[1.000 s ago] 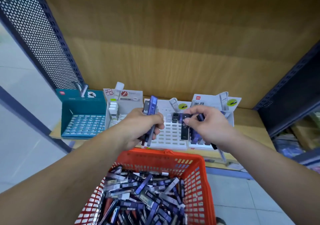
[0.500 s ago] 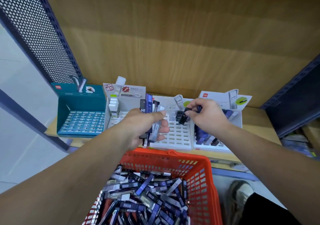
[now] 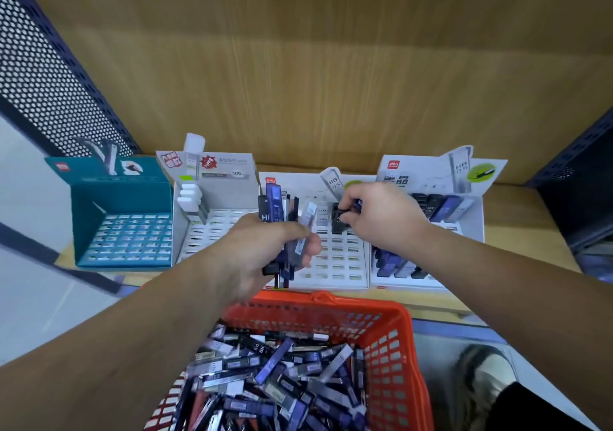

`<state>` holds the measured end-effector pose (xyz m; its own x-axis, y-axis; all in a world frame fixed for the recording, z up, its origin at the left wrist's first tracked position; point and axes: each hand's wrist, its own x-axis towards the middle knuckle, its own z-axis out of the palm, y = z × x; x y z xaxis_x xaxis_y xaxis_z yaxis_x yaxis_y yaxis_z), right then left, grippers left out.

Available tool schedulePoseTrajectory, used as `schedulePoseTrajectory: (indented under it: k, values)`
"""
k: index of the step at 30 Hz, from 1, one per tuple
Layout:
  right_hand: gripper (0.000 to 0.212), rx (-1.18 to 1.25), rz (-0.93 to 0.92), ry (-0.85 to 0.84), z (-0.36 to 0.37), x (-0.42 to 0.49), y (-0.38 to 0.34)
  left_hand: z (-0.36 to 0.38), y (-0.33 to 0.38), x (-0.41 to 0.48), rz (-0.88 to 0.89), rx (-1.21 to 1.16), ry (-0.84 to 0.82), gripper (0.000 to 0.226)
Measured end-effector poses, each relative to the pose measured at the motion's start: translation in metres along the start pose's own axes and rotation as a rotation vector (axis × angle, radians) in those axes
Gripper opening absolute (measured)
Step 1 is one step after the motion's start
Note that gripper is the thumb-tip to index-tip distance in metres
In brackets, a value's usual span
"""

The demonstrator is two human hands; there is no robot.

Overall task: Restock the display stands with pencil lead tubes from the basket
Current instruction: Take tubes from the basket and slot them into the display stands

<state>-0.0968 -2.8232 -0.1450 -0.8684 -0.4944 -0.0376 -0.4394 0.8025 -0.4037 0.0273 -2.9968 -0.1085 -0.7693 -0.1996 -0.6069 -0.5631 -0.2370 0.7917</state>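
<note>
Head view, and the risk is in the left hand. Its fingers are curled round a fanned bundle of blue, black and clear plastic lead tubes, and a loose squeeze could spill them onto the white slotted cardboard stand. The right hand pinches a small black tube at the stand's far row. If it goes in tilted it may jam, or topple its neighbours. Near us, the orange plastic basket is heaped with more tubes.

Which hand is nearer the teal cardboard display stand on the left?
Left. The left hand, gripping a bundle of pencil lead tubes, is right of the teal cardboard display stand; the right hand is farther right, pinching a dark tube.
</note>
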Motion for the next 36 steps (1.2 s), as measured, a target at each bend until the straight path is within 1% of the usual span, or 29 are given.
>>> schedulePoseTrajectory:
  k: [5, 10, 14, 16, 17, 18, 19, 21, 22, 24, 27, 30, 32, 36]
  values:
    - [0.009, -0.085, 0.018, -0.05, 0.0, 0.004, -0.007, -0.001, 0.001, -0.003, -0.009, -0.035, 0.011, 0.02]
    - [0.001, -0.187, -0.004, -0.086, -0.003, 0.003, -0.008, -0.002, 0.002, -0.005, -0.032, -0.029, 0.013, 0.02]
    - [0.006, -0.277, -0.012, -0.149, -0.004, 0.004, -0.014, -0.002, 0.002, -0.005, -0.019, -0.017, 0.001, 0.022]
    - [0.013, -0.253, -0.025, -0.144, -0.004, 0.006, -0.014, -0.002, 0.002, -0.004, 0.0, -0.027, 0.004, 0.022]
    - [0.018, -0.178, -0.03, -0.124, -0.005, 0.007, -0.015, -0.002, 0.001, -0.004, 0.006, -0.04, 0.002, 0.022]
    - [0.024, -0.024, -0.026, -0.101, -0.007, 0.008, -0.015, -0.002, 0.001, -0.003, 0.011, -0.052, -0.001, 0.022]
    - [0.03, 0.216, 0.012, -0.084, -0.009, 0.009, -0.016, -0.002, 0.001, -0.002, 0.013, -0.06, -0.005, 0.021]
    - [0.04, 0.811, 0.2, -0.112, -0.021, 0.01, -0.02, -0.002, 0.0, 0.0, 0.014, -0.062, -0.01, 0.023]
    - [0.042, 1.042, 0.291, -0.144, -0.028, 0.01, -0.022, 0.0, -0.001, 0.001, 0.012, -0.049, -0.009, 0.025]
    - [0.044, 1.274, 0.386, -0.179, -0.036, 0.011, -0.023, 0.005, -0.002, 0.001, 0.01, 0.009, 0.0, 0.027]
    - [0.047, 1.459, 0.448, -0.137, -0.038, 0.015, -0.027, 0.016, -0.002, -0.001, 0.02, 0.064, 0.016, 0.025]
    - [0.048, 1.554, 0.501, -0.058, -0.038, 0.015, -0.035, 0.023, -0.002, -0.002, 0.032, 0.043, 0.021, 0.022]
    - [0.049, 1.594, 0.519, -0.016, -0.038, 0.015, -0.039, 0.025, -0.004, -0.003, 0.03, 0.027, -0.006, 0.026]
    - [0.048, 1.603, 0.491, 0.088, -0.034, 0.016, -0.047, 0.031, -0.006, -0.007, 0.016, 0.011, -0.08, 0.029]
